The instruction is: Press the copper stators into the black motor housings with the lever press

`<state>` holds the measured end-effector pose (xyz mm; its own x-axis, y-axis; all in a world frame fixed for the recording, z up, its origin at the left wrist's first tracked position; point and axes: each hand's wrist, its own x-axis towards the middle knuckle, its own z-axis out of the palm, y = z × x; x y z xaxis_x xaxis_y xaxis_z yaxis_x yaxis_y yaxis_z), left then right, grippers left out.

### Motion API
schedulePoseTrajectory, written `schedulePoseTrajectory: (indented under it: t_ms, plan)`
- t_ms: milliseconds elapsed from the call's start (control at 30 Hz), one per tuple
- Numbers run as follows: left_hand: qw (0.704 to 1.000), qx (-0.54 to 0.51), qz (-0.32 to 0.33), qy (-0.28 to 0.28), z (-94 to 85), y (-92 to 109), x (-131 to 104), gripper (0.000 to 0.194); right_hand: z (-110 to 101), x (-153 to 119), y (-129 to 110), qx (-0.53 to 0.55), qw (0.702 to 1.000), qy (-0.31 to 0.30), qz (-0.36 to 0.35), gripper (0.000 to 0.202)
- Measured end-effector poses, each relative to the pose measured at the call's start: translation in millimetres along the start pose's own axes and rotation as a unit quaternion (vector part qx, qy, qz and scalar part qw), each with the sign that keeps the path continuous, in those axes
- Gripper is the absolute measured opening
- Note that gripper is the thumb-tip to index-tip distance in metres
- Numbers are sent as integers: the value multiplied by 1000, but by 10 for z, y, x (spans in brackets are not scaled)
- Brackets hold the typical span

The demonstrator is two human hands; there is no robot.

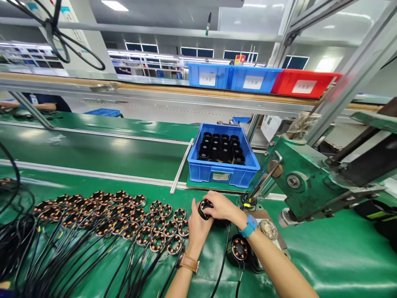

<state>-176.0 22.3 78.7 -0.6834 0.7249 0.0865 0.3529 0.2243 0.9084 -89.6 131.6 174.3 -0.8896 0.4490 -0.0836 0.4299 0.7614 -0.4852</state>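
In front of the blue bin, my left hand (pixel 198 227) and my right hand (pixel 219 205) both grip a dark, round motor part (pixel 204 208) with copper windings showing at its open face. My fingers hide much of it, so whether it is a bare stator or one in a housing cannot be made out. Just below my right forearm sits a stator (pixel 240 248) with copper coils in a black housing, its cable trailing toward me. Left of my left hand, many wound stators (pixel 158 241) lie in rows with black cables (pixel 77 256) running to the front.
A blue bin (pixel 223 169) holds several black cylindrical housings (pixel 215 151). At the right stands a green press (pixel 297 178). Blue boxes (pixel 208 76) and a red box (pixel 305 84) line the shelf above. Another person's arm (pixel 43 106) shows at far left.
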Motion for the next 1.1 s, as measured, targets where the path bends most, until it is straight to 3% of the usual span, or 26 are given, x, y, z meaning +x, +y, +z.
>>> schedulePoseTrajectory:
  t_ms: [67, 167, 400, 500, 600, 733, 967, 1100]
  plan:
    - [1000, 4, 12, -16, -26, -34, -27, 94, 35, -68, -40, -15, 1000, 15, 21, 24]
    - [999, 5, 42, -33, -12, -126, -72, 86, 115, -166, -118, -38, 997, 40, 60, 34]
    - [998, -38, 35, -35, 160, -279, -166, 80, 167, -267, -172, -55, 995, 3, 78, 52]
    - [991, -103, 21, -86, 101, -350, -193, 95, 182, -286, -216, -71, 992, -4, 107, 71]
    - [967, -206, 7, -152, -28, -461, -195, 95, 208, -283, -246, -82, 988, -9, 127, 65]
    - [956, -262, -22, -127, -95, -542, -137, 82, 252, -291, -232, -94, 987, -15, 131, 56]
    - [983, -113, 36, -141, -74, -302, -6, 84, 249, -271, -177, -56, 993, -4, 107, 50]
    - [987, -95, 70, -112, -162, -31, -13, 60, 211, -324, -247, 10, 992, 49, 116, 51]
